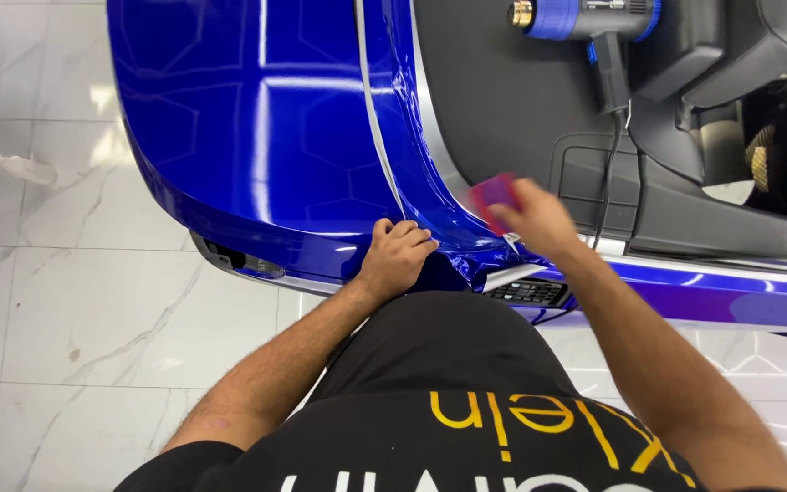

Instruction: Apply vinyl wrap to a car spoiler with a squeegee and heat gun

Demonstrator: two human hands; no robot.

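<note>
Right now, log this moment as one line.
left hand: pressing blue wrap film at panel edge | right hand: holding red squeegee | heat gun: lying in trunk

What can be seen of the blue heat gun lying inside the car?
The heat gun lies on its side on the dark grey interior surface at the top of the view. Its barrel looks like blue plastic with a black rear section and a brass-coloured metal nozzle pointing left. A black handle points down toward the camera, and a dark cord runs from its end toward the sill. Neither of the hands touches it; the right hand is nearest, below it.
</note>
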